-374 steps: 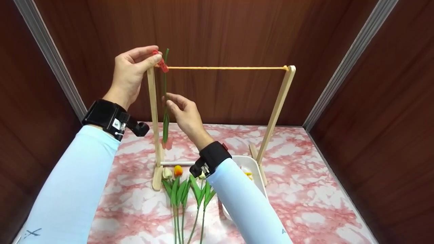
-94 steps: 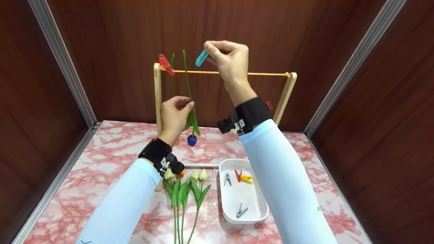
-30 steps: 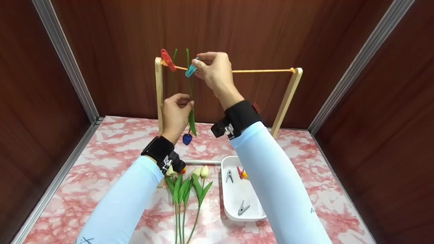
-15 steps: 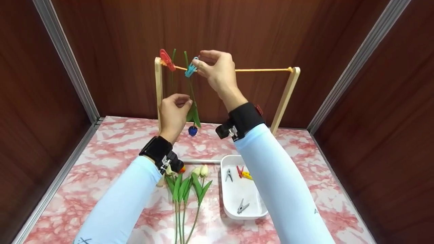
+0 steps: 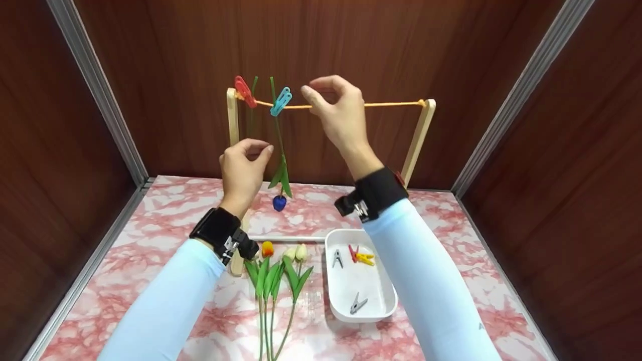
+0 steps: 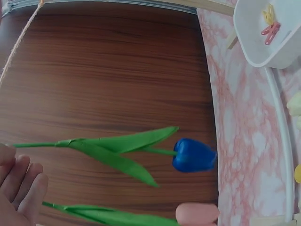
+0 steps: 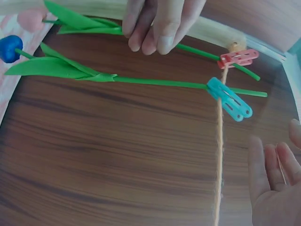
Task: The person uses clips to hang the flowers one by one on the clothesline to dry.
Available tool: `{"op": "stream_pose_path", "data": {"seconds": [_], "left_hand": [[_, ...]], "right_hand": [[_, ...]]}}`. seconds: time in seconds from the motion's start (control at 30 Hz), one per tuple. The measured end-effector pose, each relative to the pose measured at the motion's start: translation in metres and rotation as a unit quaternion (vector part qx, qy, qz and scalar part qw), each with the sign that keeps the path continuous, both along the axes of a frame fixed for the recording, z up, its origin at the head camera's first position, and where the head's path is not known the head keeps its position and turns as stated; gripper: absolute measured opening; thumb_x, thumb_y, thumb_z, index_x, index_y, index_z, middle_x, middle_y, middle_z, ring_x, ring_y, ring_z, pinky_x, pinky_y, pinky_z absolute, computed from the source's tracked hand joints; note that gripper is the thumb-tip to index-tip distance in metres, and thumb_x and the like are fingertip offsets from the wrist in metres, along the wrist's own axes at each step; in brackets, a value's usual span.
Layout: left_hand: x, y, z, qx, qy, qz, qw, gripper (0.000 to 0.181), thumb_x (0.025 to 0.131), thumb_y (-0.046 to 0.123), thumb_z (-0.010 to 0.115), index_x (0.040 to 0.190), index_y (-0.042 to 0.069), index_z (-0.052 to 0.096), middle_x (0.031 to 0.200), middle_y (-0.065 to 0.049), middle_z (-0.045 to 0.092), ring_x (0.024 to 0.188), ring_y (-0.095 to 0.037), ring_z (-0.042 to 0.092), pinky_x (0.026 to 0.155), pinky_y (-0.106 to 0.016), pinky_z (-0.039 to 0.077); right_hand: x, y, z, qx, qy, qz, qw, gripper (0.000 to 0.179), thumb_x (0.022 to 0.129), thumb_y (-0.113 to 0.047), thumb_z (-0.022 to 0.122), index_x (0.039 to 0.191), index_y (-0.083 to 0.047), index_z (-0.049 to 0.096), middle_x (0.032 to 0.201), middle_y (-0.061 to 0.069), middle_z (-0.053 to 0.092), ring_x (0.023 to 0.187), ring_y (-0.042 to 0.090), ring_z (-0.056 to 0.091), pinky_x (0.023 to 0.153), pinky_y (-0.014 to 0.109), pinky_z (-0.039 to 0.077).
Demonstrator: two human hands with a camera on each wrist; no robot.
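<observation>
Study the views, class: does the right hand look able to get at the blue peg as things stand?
Probably yes: the right hand looks empty and is close beside the blue peg, with nothing visible between them; the left hand is lower, out of the way.

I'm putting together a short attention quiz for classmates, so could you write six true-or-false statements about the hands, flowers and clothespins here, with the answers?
1. A blue clothespin clips the blue tulip to the orange string. True.
2. The blue tulip hangs with its bloom upward. False: its bloom points down.
3. The string bears just one clothespin. False: a red clothespin is clipped there too.
4. The right hand is apart from the blue clothespin. True.
5. Every tulip lying below the string is white. False: one has an orange bloom.
6. The white tray contains a yellow clothespin. True.
</observation>
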State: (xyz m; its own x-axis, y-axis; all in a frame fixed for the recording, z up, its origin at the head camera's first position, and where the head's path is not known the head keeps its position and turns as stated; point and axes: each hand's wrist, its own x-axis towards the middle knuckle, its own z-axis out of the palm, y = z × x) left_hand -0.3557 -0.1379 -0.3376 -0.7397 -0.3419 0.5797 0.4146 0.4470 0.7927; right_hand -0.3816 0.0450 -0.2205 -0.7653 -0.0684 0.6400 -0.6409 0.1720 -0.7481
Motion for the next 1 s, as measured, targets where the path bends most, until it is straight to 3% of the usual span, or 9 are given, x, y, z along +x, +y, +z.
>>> {"op": "stream_pose_path", "data": {"seconds": [0.27,0.5,0.67,0.8,1.0], "left_hand": [[0.015,-0.003,0.001,0.005,0.004,-0.015,0.9999,0.013,0.098,0.020,0.078,0.103,0.009,0.082,0.093,0.001,0.079,0.084,-0.012,0.070,0.077,-0.027,0.053],[0.030,-0.002,-0.004,-0.010,0.053,-0.033,0.9980,0.014,0.100,0.017,0.076,0.104,0.005,0.082,0.095,-0.001,0.080,0.085,-0.013,0.073,0.081,-0.031,0.057],[0.041,0.000,-0.015,-0.026,0.088,-0.052,0.9944,0.013,0.100,0.013,0.075,0.108,0.004,0.082,0.100,-0.003,0.080,0.092,-0.016,0.075,0.088,-0.036,0.060],[0.054,0.002,-0.027,-0.022,0.108,-0.049,0.9927,0.012,0.098,0.009,0.077,0.108,0.004,0.081,0.102,-0.004,0.080,0.097,-0.017,0.075,0.094,-0.034,0.059],[0.066,0.005,-0.054,-0.007,0.096,-0.046,0.9943,0.010,0.094,0.004,0.080,0.104,0.004,0.081,0.100,-0.005,0.080,0.095,-0.020,0.075,0.091,-0.033,0.060]], "right_hand": [[0.009,0.030,-0.025,0.002,0.022,-0.001,0.9998,0.011,0.099,-0.010,0.076,0.099,0.001,0.075,0.095,0.007,0.071,0.080,0.015,0.065,0.068,0.031,0.063],[0.023,0.058,-0.064,0.020,-0.003,-0.012,0.9997,0.011,0.098,-0.012,0.077,0.096,-0.002,0.075,0.093,0.006,0.072,0.070,0.026,0.069,0.066,0.031,0.060],[0.037,0.077,-0.096,0.030,-0.031,-0.018,0.9989,0.010,0.097,-0.015,0.079,0.096,-0.005,0.076,0.096,0.005,0.074,0.071,0.029,0.069,0.068,0.032,0.060],[0.045,0.090,-0.122,0.024,-0.052,-0.018,0.9982,0.010,0.097,-0.014,0.079,0.095,-0.005,0.076,0.091,0.008,0.073,0.076,0.033,0.068,0.069,0.029,0.058],[0.050,0.103,-0.156,0.008,-0.086,-0.027,0.9959,0.007,0.097,-0.007,0.077,0.094,-0.001,0.076,0.088,0.010,0.073,0.076,0.024,0.069,0.070,0.028,0.060]]}}
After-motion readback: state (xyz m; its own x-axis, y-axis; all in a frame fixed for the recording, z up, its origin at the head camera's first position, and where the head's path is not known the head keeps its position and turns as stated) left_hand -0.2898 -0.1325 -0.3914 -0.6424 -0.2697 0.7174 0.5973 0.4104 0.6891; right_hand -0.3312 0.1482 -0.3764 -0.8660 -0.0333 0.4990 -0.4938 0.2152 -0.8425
